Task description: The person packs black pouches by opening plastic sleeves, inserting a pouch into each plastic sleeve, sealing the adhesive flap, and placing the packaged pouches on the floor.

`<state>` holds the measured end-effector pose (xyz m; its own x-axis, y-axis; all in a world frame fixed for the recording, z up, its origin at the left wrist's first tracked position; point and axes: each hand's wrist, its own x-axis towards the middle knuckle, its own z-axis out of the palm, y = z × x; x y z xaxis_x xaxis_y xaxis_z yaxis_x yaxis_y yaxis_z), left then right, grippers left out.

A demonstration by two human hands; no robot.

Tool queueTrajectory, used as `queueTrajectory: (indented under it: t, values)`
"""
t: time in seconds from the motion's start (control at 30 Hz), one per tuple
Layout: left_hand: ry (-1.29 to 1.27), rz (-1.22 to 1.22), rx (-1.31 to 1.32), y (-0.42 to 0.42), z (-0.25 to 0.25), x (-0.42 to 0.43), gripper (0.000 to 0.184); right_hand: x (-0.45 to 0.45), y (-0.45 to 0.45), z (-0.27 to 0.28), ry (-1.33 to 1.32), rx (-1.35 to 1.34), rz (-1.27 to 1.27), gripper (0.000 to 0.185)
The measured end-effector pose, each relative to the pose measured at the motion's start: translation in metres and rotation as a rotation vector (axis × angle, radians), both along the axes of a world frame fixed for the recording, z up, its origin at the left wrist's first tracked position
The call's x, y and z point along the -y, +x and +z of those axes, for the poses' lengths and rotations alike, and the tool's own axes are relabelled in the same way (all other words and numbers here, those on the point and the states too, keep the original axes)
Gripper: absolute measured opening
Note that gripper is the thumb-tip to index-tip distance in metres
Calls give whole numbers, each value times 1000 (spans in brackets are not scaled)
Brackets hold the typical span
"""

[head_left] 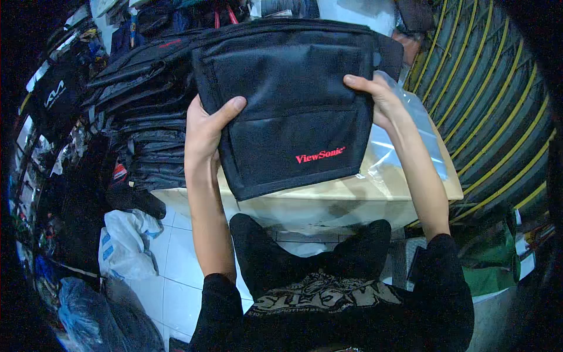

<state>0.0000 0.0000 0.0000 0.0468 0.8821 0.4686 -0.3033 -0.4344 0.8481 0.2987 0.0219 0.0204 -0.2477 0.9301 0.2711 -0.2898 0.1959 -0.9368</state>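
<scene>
A black bag (287,117) with red "ViewSonic" lettering near its lower right is held up above a low table with a light tan top (387,182). My left hand (208,129) grips the bag's left edge, thumb on the front face. At the bag's right edge, my right hand (378,100) holds on, its thumb also lying on the front. The fingers behind the bag are hidden. Clear plastic (404,141) lies on the table, to the right of the bag.
A pile of black bags (152,129) rises at the left. Dark ribbed material with yellow lines (487,100) fills the right side. A white sack (129,243) and a bluish plastic bag (102,317) rest on the tiled floor at the lower left.
</scene>
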Motion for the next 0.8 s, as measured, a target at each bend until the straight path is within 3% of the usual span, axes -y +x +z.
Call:
queueTrajectory:
  t: [0.07, 0.1, 0.27, 0.37, 0.4, 0.5, 0.57, 0.63, 0.7, 0.8]
  values:
    - [-61, 9, -25, -1, 1, -4, 49, -3, -1, -9, -131, -105, 67, 43]
    - [-64, 9, 97, 21, -18, 0, 46, 6, 15, 1, -250, -71, 58, 39]
    - [-116, 114, -127, 7, -12, -13, 37, 7, 1, -10, -300, -140, 125, 33]
    - [3, 220, -113, 22, -14, -7, 36, 20, -25, -2, 65, 68, -313, 31]
    - [78, 332, -244, 32, -5, 8, 34, 20, -34, -3, 157, 146, -575, 32]
    - [335, 511, -217, 61, -12, 5, 33, 24, -44, 1, 247, 595, -937, 39]
    - [352, 512, -206, 71, -11, 7, 36, 30, -54, -3, 392, 448, -941, 48]
    - [387, 491, -230, 76, -11, 6, 39, 46, -58, 12, 538, 512, -861, 46]
    - [200, 358, -144, 74, -10, 13, 45, 33, -52, 2, 567, 535, -921, 44]
    - [479, 445, -191, 105, -10, 29, 46, 7, -59, -6, 556, 566, -1170, 42]
